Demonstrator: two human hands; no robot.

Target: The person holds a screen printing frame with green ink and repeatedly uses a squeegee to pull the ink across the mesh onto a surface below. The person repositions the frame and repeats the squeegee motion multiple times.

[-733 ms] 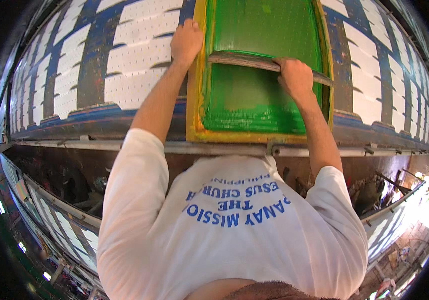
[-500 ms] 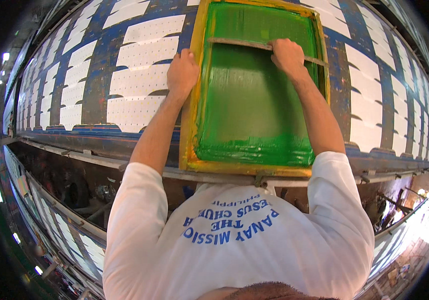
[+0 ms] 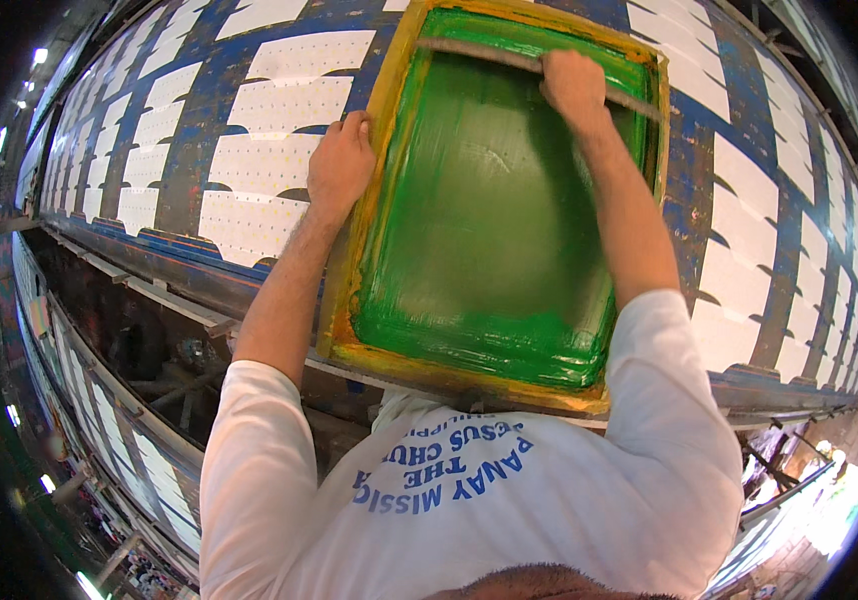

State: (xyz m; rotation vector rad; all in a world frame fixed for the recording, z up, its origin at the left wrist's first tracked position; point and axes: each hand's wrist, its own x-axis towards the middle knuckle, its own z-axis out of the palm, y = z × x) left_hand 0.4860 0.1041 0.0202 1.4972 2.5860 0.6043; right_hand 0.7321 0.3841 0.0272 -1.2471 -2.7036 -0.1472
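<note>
One frame (image 3: pixel 367 220) with one green screen (image 3: pixel 494 230) lies on one long table (image 3: pixel 187 190), among over a dozen white sheets (image 3: pixel 259 225). One bar (image 3: pixel 479 53) crosses the screen's far part, the right hand (image 3: pixel 574 88) closed around it. The left hand (image 3: pixel 341 165), fingers curled, meets the frame's left side; grip undetermined. The right forearm (image 3: pixel 629 215) obstructs the right side.

1 head-worn fisheye view, downward
</note>
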